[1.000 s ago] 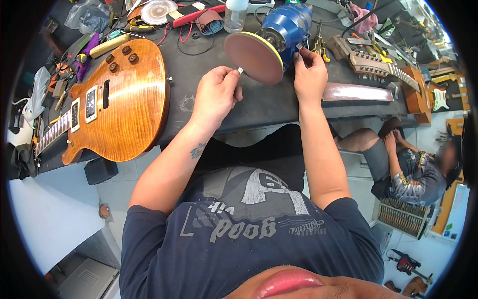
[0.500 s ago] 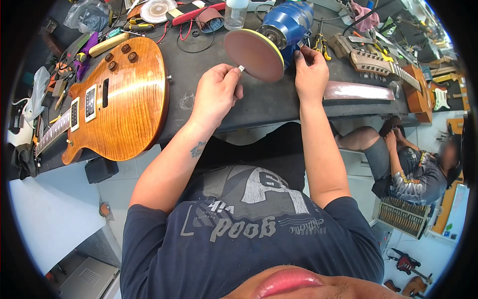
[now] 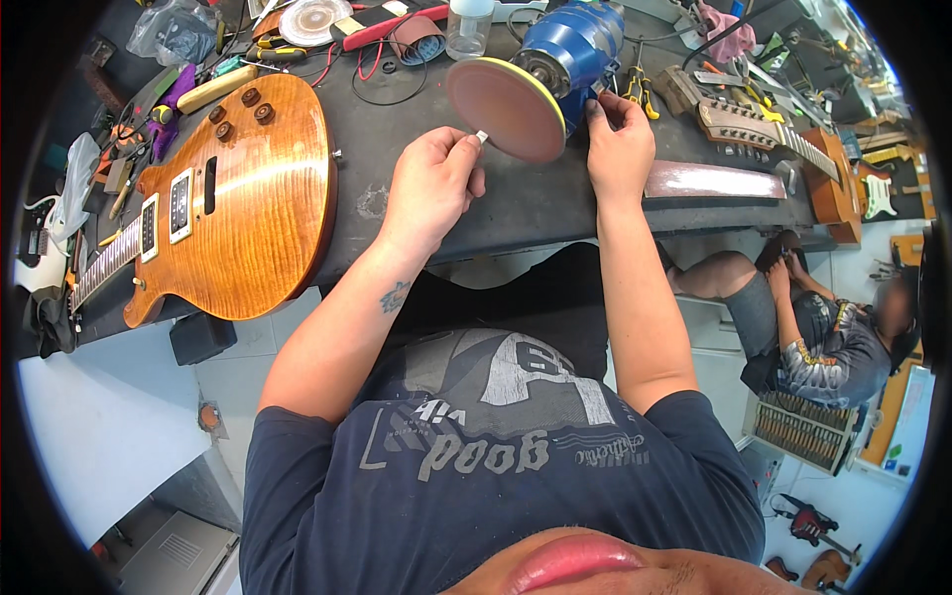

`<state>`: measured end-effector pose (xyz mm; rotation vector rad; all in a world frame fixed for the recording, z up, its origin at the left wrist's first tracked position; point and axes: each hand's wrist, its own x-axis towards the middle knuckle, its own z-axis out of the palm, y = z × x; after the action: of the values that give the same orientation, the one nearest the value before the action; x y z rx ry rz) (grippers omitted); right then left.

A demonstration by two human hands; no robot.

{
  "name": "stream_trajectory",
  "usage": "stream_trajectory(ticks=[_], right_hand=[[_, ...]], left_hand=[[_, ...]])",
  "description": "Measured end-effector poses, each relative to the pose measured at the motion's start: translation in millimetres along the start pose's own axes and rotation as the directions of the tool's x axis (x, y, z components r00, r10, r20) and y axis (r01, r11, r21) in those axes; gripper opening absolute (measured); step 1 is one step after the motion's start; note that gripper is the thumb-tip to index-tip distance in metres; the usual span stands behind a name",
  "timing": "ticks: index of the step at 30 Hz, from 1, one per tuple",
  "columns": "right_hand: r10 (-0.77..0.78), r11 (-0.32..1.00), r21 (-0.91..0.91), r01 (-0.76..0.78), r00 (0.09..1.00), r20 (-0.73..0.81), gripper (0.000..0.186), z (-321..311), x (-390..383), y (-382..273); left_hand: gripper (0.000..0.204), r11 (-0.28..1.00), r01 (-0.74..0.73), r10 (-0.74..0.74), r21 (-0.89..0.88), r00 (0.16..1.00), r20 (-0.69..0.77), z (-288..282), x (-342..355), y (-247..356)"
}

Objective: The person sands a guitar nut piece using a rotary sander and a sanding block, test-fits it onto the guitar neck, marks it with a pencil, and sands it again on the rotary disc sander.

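Head view, two hands (image 3: 433, 183) (image 3: 620, 149), one sanding disc (image 3: 503, 107), one orange guitar (image 3: 238, 203)

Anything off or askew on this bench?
Nothing broken or spilled. The orange guitar overhangs the dark bench front edge. Left hand pinches a small white piece at the sanding disc; right hand steadies the blue motor.

both forearms reaching forward, left hand (image 3: 433, 183) fingers pinched, right hand (image 3: 620, 149) seemingly curled closed

The tiny white piece (image 3: 482, 136) pinched in the left hand (image 3: 432, 185) is too small to identify.
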<state>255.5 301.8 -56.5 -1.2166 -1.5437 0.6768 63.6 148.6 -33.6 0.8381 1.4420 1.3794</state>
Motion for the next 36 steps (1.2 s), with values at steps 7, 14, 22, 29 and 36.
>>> stream_trajectory(ticks=[7,14,22,29,36], right_hand=[[-0.009,1.0,-0.01,0.009,1.0,-0.007,0.03,1,0,1],[-0.002,1.0,-0.013,0.002,1.0,-0.008,0.03,0,0,-1],[-0.058,0.998,-0.011,0.058,0.997,-0.045,0.029,3,2,4],[-0.044,0.996,-0.08,0.04,0.998,-0.042,0.024,7,-4,-2],[-0.07,0.997,0.014,0.072,0.993,-0.094,0.039,5,-13,-8]], left_hand=[[0.024,1.0,-0.001,0.001,0.012,1.0,-0.009,0,-1,1],[0.024,1.0,0.003,-0.003,0.02,1.0,-0.011,1,-2,4],[0.025,0.999,0.004,-0.004,0.033,1.0,-0.021,2,-2,4],[0.024,0.995,-0.085,0.082,-0.057,0.996,-0.039,-6,-14,-9],[0.015,0.934,-0.336,0.325,0.12,0.94,0.1,-20,-38,-35]])
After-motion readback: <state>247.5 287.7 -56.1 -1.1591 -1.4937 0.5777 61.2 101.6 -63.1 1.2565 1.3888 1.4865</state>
